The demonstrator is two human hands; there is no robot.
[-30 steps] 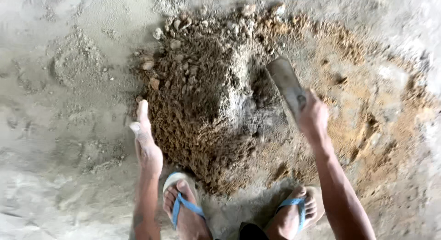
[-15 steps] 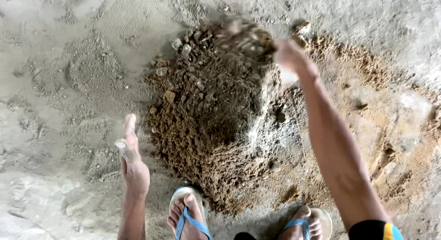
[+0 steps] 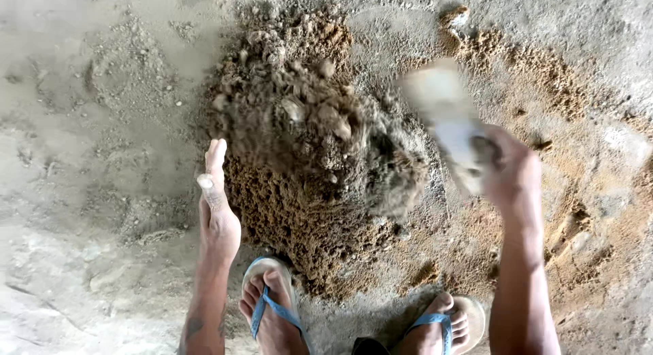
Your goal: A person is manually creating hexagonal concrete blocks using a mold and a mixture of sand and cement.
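Note:
A heap of brown sand mixed with grey powder [image 3: 306, 171] lies on the ground in front of me. My right hand [image 3: 510, 175] grips the handle of a flat trowel [image 3: 445, 120], whose pale blade is blurred and hangs over the heap's right side. Loose clumps are tumbling across the top of the heap. My left hand [image 3: 216, 212] is held flat and empty, fingers straight, just beside the heap's left edge. My two feet in blue-strapped sandals [image 3: 272, 314] stand at the heap's near edge.
The ground around is rough grey concrete [image 3: 81, 124] dusted with sand. Thinner orange-brown sand [image 3: 530, 69] spreads to the right and far right of the heap. Small stones lie at the heap's far edge.
My right hand has swung the trowel back from the heap's far top toward the right side, throwing material over the heap. My left hand stayed flat at the left edge.

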